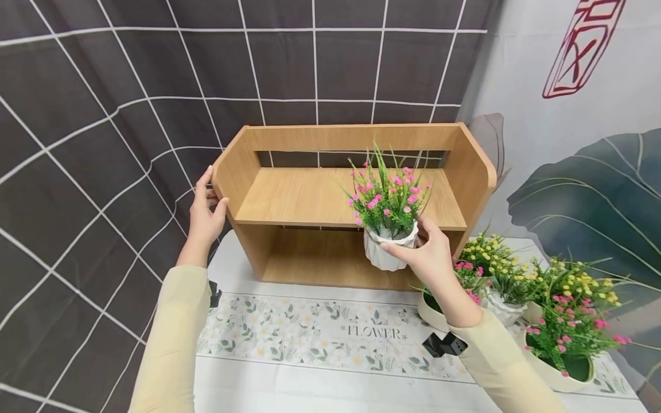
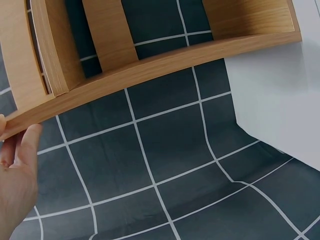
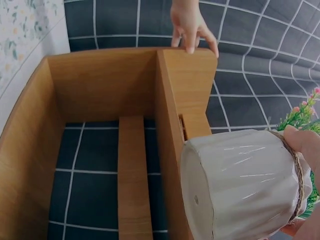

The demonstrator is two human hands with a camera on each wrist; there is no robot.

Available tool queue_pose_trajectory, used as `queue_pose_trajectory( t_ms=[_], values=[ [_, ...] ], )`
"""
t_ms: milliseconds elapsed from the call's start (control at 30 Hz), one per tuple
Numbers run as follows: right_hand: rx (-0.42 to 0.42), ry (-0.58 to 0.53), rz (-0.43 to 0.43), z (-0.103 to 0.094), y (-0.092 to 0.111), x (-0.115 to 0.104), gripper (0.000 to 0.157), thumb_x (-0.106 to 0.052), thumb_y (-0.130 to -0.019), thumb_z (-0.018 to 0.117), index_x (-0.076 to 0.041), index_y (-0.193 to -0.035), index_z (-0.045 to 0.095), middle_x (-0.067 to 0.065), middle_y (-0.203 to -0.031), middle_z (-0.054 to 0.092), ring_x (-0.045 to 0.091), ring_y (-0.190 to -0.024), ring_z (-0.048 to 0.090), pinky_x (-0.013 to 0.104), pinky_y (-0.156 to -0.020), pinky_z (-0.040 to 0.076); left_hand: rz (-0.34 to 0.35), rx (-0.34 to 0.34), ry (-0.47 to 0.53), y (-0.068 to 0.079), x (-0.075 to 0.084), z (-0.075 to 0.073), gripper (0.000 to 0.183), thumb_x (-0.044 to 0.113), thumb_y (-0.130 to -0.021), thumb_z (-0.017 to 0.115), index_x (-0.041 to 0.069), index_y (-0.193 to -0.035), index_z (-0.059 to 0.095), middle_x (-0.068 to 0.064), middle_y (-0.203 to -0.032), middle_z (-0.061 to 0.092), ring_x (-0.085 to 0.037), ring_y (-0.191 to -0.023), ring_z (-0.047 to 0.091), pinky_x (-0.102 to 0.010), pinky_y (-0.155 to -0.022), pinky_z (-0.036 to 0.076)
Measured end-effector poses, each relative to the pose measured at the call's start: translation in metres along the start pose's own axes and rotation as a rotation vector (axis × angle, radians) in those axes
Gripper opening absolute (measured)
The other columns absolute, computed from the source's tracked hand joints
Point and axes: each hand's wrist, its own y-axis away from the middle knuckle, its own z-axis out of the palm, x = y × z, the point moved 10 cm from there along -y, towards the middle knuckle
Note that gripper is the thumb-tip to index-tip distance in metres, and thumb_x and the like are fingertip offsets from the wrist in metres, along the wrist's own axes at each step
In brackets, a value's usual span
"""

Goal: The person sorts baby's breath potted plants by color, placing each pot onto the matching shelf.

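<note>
My right hand point(image 1: 431, 252) grips a white fluted flowerpot point(image 1: 388, 252) by its rim, thumb in front and fingers behind. Pink flowers and green grass blades point(image 1: 387, 195) rise from the pot. It is held in front of the upper shelf of a two-tier wooden shelf unit point(image 1: 294, 195), toward the right. In the right wrist view, twine circles the pot's point(image 3: 245, 185) rim and its underside shows. My left hand point(image 1: 206, 215) rests on the outer edge of the unit's left side panel, fingers behind it. In the left wrist view, the left hand point(image 2: 22, 170) touches that panel's edge.
Several potted plants with yellow flowers point(image 1: 496, 258) and pink flowers point(image 1: 573, 327) stand at the right of the table. A floral runner point(image 1: 289, 332) lettered FLOWER lies before the shelf unit. Behind hangs a dark gridded cloth point(image 1: 289, 63).
</note>
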Motion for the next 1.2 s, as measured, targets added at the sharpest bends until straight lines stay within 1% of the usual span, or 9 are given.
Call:
queue_pose_trajectory(
  t_ms=[167,333,400,500,600,700,867,1000,1200],
  values=[
    [0.014,-0.010,-0.044,0.008,-0.008,-0.012,0.066,-0.018,-0.068,0.085,-0.007,-0.126,0.056,0.013,-0.105,0.062,0.009,-0.080,0.049,0.014,-0.062,0.042,0.019,0.011,0.017,-0.001,0.003,0.000,0.066,-0.004,-0.092,0.049,0.015,-0.150,0.024,-0.032,-0.117,0.048,-0.044,-0.108,0.052,-0.048,-0.084,0.042],
    [-0.007,-0.056,-0.054,0.017,-0.014,-0.020,0.065,-0.017,-0.068,0.085,-0.006,-0.126,0.056,0.013,-0.106,0.061,0.013,-0.083,0.049,0.015,-0.064,0.042,0.012,0.008,0.022,-0.001,0.002,0.001,0.066,-0.004,-0.092,0.049,0.016,-0.150,0.024,-0.033,-0.118,0.047,-0.045,-0.109,0.052,-0.051,-0.086,0.042],
    [-0.020,-0.074,-0.051,0.020,-0.016,-0.023,0.067,-0.016,-0.068,0.085,-0.005,-0.127,0.054,0.013,-0.111,0.060,0.015,-0.091,0.052,0.016,-0.069,0.045,0.001,0.006,0.017,0.000,0.001,0.001,0.066,-0.004,-0.092,0.048,0.016,-0.150,0.023,-0.032,-0.119,0.047,-0.044,-0.109,0.052,-0.049,-0.086,0.042],
    [-0.032,-0.102,-0.044,0.023,-0.018,-0.027,0.071,-0.013,-0.068,0.085,-0.004,-0.130,0.052,0.013,-0.117,0.058,0.017,-0.101,0.053,0.022,-0.080,0.049,-0.015,0.005,0.010,0.001,-0.002,0.001,0.066,-0.004,-0.093,0.048,0.018,-0.150,0.023,-0.031,-0.119,0.048,-0.042,-0.110,0.052,-0.043,-0.084,0.042],
    [-0.030,-0.130,-0.043,0.025,-0.023,-0.033,0.073,-0.012,-0.068,0.084,-0.004,-0.132,0.050,0.013,-0.122,0.056,0.019,-0.109,0.052,0.031,-0.090,0.049,-0.020,0.008,0.006,0.002,-0.003,0.001,0.067,-0.004,-0.093,0.048,0.019,-0.150,0.023,-0.030,-0.118,0.048,-0.041,-0.110,0.052,-0.039,-0.081,0.041],
    [-0.012,-0.144,-0.058,0.026,-0.029,-0.037,0.074,-0.012,-0.068,0.084,-0.003,-0.133,0.050,0.014,-0.123,0.056,0.022,-0.111,0.052,0.038,-0.095,0.047,-0.021,0.013,0.003,0.001,-0.003,0.001,0.067,-0.003,-0.093,0.047,0.021,-0.150,0.023,-0.029,-0.117,0.048,-0.041,-0.109,0.052,-0.037,-0.079,0.040],
    [0.015,-0.142,-0.076,0.030,-0.040,-0.037,0.072,-0.015,-0.067,0.085,-0.005,-0.131,0.053,0.013,-0.122,0.058,0.023,-0.110,0.053,0.040,-0.094,0.047,-0.035,0.011,-0.002,0.001,-0.003,0.001,0.067,-0.003,-0.093,0.046,0.022,-0.151,0.022,-0.029,-0.118,0.049,-0.041,-0.110,0.052,-0.038,-0.081,0.041],
    [0.027,-0.124,-0.067,0.032,-0.044,-0.032,0.071,-0.017,-0.068,0.084,-0.007,-0.131,0.053,0.012,-0.123,0.057,0.022,-0.111,0.053,0.040,-0.093,0.047,-0.026,0.016,0.008,0.001,-0.002,0.000,0.067,-0.003,-0.093,0.047,0.021,-0.150,0.022,-0.029,-0.118,0.048,-0.041,-0.110,0.052,-0.040,-0.082,0.041],
    [0.035,-0.107,-0.049,0.034,-0.048,-0.021,0.068,-0.018,-0.069,0.084,-0.007,-0.129,0.055,0.012,-0.125,0.053,0.023,-0.111,0.048,0.038,-0.094,0.045,-0.011,0.016,0.014,0.001,-0.001,-0.001,0.067,-0.004,-0.092,0.049,0.018,-0.150,0.024,-0.030,-0.117,0.049,-0.042,-0.108,0.053,-0.036,-0.080,0.040]
  ],
)
